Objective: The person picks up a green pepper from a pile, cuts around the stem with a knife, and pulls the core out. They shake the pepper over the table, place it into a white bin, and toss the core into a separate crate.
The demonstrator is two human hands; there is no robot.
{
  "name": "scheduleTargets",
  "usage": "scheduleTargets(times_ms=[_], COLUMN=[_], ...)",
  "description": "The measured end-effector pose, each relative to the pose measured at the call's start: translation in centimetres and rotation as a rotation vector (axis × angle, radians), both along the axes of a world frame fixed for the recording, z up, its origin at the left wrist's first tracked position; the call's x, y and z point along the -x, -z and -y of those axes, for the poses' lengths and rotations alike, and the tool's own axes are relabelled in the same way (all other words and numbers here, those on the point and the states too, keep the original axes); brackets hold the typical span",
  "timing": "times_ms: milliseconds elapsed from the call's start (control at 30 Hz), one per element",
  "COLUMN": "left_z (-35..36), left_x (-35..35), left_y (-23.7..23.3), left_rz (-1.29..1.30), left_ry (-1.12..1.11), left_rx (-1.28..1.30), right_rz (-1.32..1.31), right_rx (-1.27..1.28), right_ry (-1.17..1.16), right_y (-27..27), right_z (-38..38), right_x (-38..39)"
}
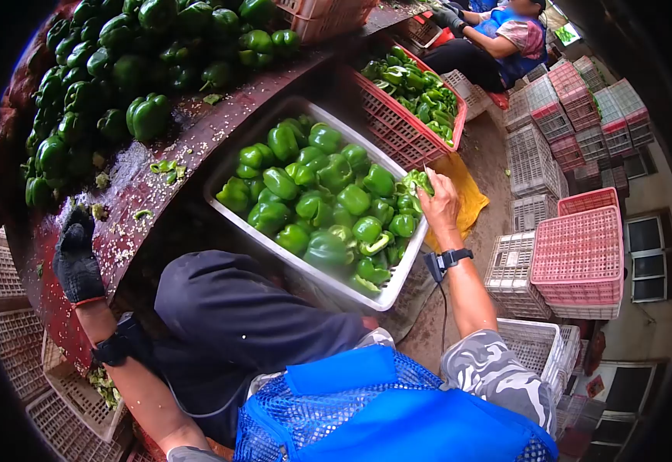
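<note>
My right hand (441,202), bare with a black strap at the wrist, is closed at the right rim of a white crate (286,248). Against its fingers is a cut green bell pepper (414,182). A thin pale tip shows above the fingers, too small to name. Green bell peppers (328,248), some cut open, fill the crate in front of my knees. My left hand (79,258), in a dark glove, rests at the edge of a dark red table (151,223), fingers extended, with nothing visible in it. Whole green peppers (149,117) are heaped beyond it.
Seeds and pepper scraps (168,169) litter the table. A red crate (397,127) of peppers stands behind the white one, beside a yellow sack (463,196). Stacked crates (578,258) line the right, more (16,346) the left. Another person (497,42) sits at the back.
</note>
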State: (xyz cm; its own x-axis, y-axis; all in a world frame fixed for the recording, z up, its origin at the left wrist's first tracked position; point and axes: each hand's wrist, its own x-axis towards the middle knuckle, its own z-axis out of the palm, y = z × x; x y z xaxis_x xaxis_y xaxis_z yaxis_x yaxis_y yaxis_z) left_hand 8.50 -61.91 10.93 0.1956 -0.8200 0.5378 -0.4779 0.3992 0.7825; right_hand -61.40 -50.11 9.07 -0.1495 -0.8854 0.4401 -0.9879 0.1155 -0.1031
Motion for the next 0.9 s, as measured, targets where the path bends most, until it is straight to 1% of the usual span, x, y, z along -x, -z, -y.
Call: scheduleTargets(times_ms=[33, 100, 133, 200, 233, 267, 300, 333, 433, 500, 533, 567, 600, 700, 733, 767, 800, 833, 867, 900], left_z=[0.0, 0.1, 0.0, -0.1, 0.1, 0.3, 0.5, 0.5, 0.1, -0.1, 0.1, 0.5, 0.8, 0.4, 0.1, 0.7, 1.4, 0.7, 0.5, -0.3], left_x=[0.0, -0.4, -0.7, -1.7, -2.4, -2.9, -3.4, -3.0, -1.7, -1.3, -2.3, -3.8, -5.1, -4.3, -3.8, -3.8, -4.6, -2.2, -0.9, 0.4], left_y=[-0.3, -0.7, -0.3, 1.5, 2.4, 3.2, 4.0, 3.8, 2.9, 2.4, 3.0, 3.7, 4.6, 3.8, 3.4, 3.9, 5.2, 3.2, 1.8, 0.4], left_rz=[0.001, 0.45, 0.453, 0.369, 0.371, 0.306, 0.24, 0.24, -0.122, -0.365, -0.367, -0.543, -0.717, -0.704, -0.607, -0.614, -0.906, -0.702, -0.834, -0.669], left_ry=[0.0, -0.113, -0.12, -0.326, -0.327, -0.299, -0.269, -0.266, -0.122, -0.03, -0.031, 0.131, 0.293, 0.262, 0.262, 0.203, 0.284, 0.183, 0.149, 0.118], left_rx=[0.001, 0.01, 0.01, -0.235, -0.236, -0.231, -0.227, -0.228, -0.265, -0.285, -0.285, -0.341, -0.393, -0.402, -0.384, -0.395, -0.376, -0.346, -0.384, -0.35], right_rz=[0.001, -0.201, -0.228, -0.177, -0.15, -0.15, -0.09, -0.029, -0.002, 0.038, 0.086, 0.135, 0.144, 0.115, 0.068, 0.005, 0.004, 0.005, 0.022, -0.037], right_rx=[0.001, 0.023, 0.006, -0.058, -0.084, -0.086, -0.103, -0.119, -0.152, -0.123, -0.145, -0.168, -0.137, -0.087, -0.05, -0.002, 0.009, 0.01, -0.085, -0.093], right_ry=[0.0, 0.015, 0.012, -0.029, -0.056, -0.055, -0.064, -0.072, -0.098, -0.087, -0.047, -0.007, -0.022, -0.032, -0.023, -0.019, -0.018, -0.065, -0.033, -0.005], right_y=[0.8, 2.7, 3.8, 3.2, 2.7, 1.8, 0.9, 0.4, 1.0, 1.5, 1.6, 2.1, 3.0, 4.3, 4.9, 6.7, 7.1, 6.8, 6.9, 7.2], right_z=[-0.2, -0.4, -0.6, -1.1, -1.3, -1.6, -1.8, -2.0, -2.3, -1.9, -1.8, -1.8, -1.5, -1.3, -1.3, -1.3, -1.3, -1.0, -0.9, -1.0], right_x=[0.2, 0.4, 0.4, -1.0, -1.5, -2.2, -2.9, -3.2, -1.3, 0.0, 0.3, 0.9, 1.2, 0.6, 0.9, 2.7, 3.5, 3.4, 3.5, 3.4])
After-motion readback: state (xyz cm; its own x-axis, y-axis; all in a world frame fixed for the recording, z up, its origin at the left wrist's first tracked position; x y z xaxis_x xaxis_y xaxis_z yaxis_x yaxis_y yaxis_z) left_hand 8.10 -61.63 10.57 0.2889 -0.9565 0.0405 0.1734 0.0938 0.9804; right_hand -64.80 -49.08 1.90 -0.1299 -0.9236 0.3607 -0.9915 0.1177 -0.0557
